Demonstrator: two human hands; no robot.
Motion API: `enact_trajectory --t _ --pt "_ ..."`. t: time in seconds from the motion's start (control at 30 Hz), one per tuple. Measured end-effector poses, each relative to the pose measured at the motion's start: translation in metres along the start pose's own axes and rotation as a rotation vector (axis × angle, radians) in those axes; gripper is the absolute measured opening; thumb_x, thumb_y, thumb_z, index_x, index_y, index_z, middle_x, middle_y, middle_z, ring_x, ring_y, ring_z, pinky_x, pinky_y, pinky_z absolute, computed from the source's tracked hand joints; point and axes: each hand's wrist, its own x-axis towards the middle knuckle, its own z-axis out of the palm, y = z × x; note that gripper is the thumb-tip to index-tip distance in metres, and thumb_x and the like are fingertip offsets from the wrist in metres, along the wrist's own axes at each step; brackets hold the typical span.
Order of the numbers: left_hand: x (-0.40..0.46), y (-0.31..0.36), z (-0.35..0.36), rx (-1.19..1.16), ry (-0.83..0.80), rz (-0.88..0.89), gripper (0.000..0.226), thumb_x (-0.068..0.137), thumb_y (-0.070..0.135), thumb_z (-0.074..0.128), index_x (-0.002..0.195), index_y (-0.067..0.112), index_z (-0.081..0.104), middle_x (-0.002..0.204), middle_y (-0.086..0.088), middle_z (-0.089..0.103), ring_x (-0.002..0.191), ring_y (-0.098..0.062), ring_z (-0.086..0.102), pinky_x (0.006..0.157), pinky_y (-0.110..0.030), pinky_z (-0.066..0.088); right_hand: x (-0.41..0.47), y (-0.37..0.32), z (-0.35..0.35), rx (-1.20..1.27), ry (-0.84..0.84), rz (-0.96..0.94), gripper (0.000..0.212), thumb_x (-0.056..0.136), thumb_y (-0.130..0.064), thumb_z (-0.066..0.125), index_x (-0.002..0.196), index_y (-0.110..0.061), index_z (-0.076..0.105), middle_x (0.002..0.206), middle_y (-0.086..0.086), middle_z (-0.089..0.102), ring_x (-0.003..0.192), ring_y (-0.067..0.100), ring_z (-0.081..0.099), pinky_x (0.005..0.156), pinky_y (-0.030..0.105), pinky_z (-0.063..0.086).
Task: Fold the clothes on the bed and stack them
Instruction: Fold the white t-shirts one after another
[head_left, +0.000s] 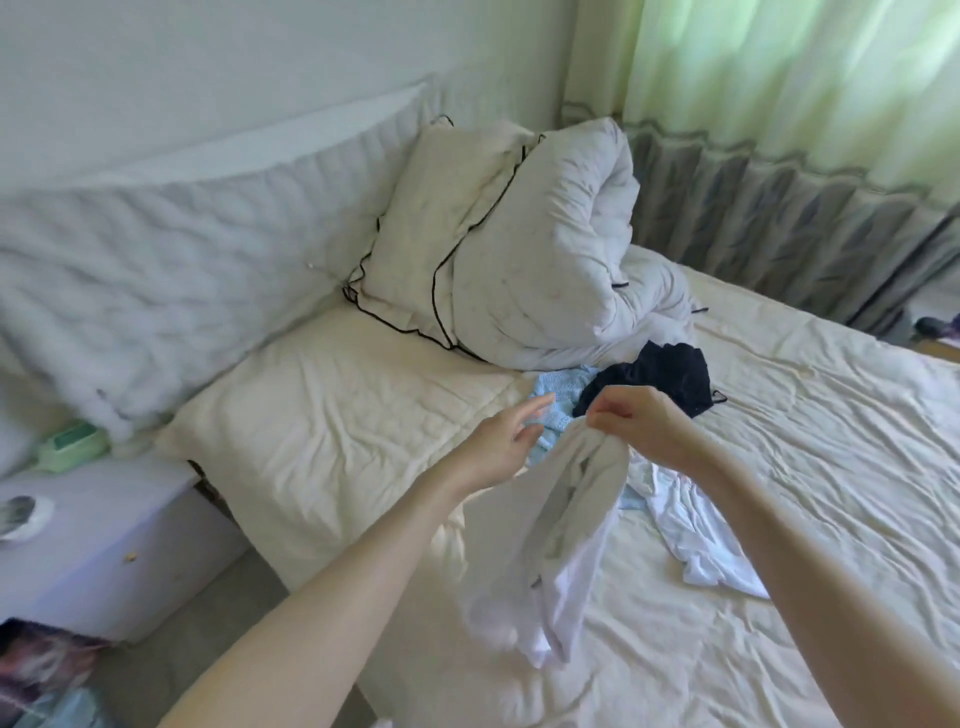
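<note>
Right hand: fingers curled, pinching the top of a limp white cotton garment and lifting it off the bed. Left hand: fingers straight and loosely spread, holding nothing, just beside the gathered top of that garment and reaching toward it.

Garment hangs from the pinch with its long axis running down and toward the camera; lower end blurred, so hem or sleeve cannot be told. Left hand is the nearer free hand; judged next need is a second grip along the top edge to spread the cloth.

Rest of the pile lies beyond and right of the hands on the cream wrinkled bedsheet: pale blue knitted piece, dark navy crumpled garment, a second white cloth. Blue piece partly hidden behind the hands. No folded stack visible.
</note>
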Motion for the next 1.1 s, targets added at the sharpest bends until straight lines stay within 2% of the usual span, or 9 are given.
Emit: enact_trajectory --t 0.1,0.23,0.37,0.53,0.63,0.73,0.8,0.97,1.1 --pt "-0.001 0.022 -0.016 -0.049 0.032 0.019 0.038 0.101 0.023 0.039 0.139 0.023 0.044 0.134 -0.005 0.055 0.112 -0.016 0.056 0.096 -0.034 0.044 0.005 -0.030 -0.013 0.000 0.034 -0.070 0.028 0.086 -0.012 0.062 0.066 -0.031 0.059 0.071 -0.002 0.062 0.069 0.011 0.052 0.066 0.023 0.040" --pt "0.005 0.050 -0.032 -0.046 0.119 0.039 0.029 0.093 0.028 0.056 0.117 0.014 0.064 0.103 -0.009 0.067 0.078 -0.017 0.059 0.080 -0.038 0.053 0.017 -0.055 -0.037 -0.028 0.117 -0.136 0.025 0.088 -0.010 0.060 0.070 -0.027 0.059 0.073 -0.009 0.061 0.073 0.008 0.054 0.066 0.011 0.038" --pt "0.024 0.079 -0.039 0.118 0.260 0.107 0.025 0.087 0.034 0.065 0.098 0.011 0.066 0.090 -0.005 0.068 0.074 -0.015 0.059 0.078 -0.035 0.054 0.027 -0.063 -0.067 -0.071 0.206 -0.174 0.010 0.087 -0.006 0.061 0.082 -0.013 0.065 0.081 -0.001 0.062 0.083 0.017 0.056 0.071 0.019 0.035" --pt "0.060 0.135 -0.038 0.184 0.285 0.260 0.013 0.090 0.025 0.059 0.079 0.018 0.062 0.072 -0.007 0.060 0.058 -0.013 0.051 0.075 -0.036 0.050 0.032 -0.061 -0.129 -0.041 0.336 -0.098 0.013 0.085 -0.016 0.066 0.074 -0.024 0.068 0.071 -0.008 0.063 0.067 0.007 0.052 0.060 0.016 0.038" --pt "0.089 0.172 -0.035 0.184 0.270 0.343 0.022 0.090 0.011 0.052 0.068 0.011 0.050 0.066 -0.011 0.043 0.066 -0.017 0.038 0.066 -0.036 0.045 0.029 -0.056 -0.173 0.058 0.415 -0.065 0.007 0.082 -0.016 0.071 0.087 -0.018 0.075 0.076 -0.005 0.067 0.073 0.005 0.055 0.067 0.015 0.042" --pt "0.115 0.211 -0.028 0.089 0.234 0.376 0.023 0.091 0.012 0.052 0.071 0.011 0.064 0.063 0.000 0.051 0.071 -0.018 0.045 0.074 -0.035 0.047 0.025 -0.051 -0.214 0.079 0.528 -0.081 0.012 0.083 -0.014 0.069 0.093 -0.013 0.075 0.077 0.000 0.067 0.068 0.002 0.053 0.064 0.013 0.043" --pt "0.129 0.234 -0.022 0.028 0.208 0.371 0.025 0.093 0.013 0.050 0.070 0.015 0.059 0.064 0.006 0.048 0.073 -0.017 0.047 0.075 -0.032 0.046 0.022 -0.051 -0.236 0.050 0.573 -0.101 0.010 0.083 -0.013 0.068 0.090 -0.015 0.075 0.070 -0.003 0.065 0.058 -0.002 0.050 0.059 0.012 0.041" --pt "0.141 0.259 -0.017 0.006 0.146 0.388 0.033 0.098 0.014 0.039 0.065 0.021 0.039 0.061 0.006 0.032 0.052 -0.006 0.029 0.040 -0.011 0.024 0.017 -0.051 -0.259 -0.134 0.454 -0.081 0.015 0.086 -0.016 0.064 0.076 -0.008 0.073 0.062 0.001 0.055 0.054 0.003 0.042 0.046 0.012 0.030" --pt "0.131 0.251 -0.023 0.204 0.086 0.464 0.032 0.095 0.013 0.044 0.066 0.025 0.039 0.060 0.010 0.035 0.049 -0.002 0.034 0.044 -0.011 0.026 0.011 -0.052 -0.255 -0.286 0.372 -0.034 0.028 0.091 -0.017 0.056 0.063 -0.020 0.059 0.064 -0.003 0.051 0.062 0.009 0.045 0.057 0.020 0.033"
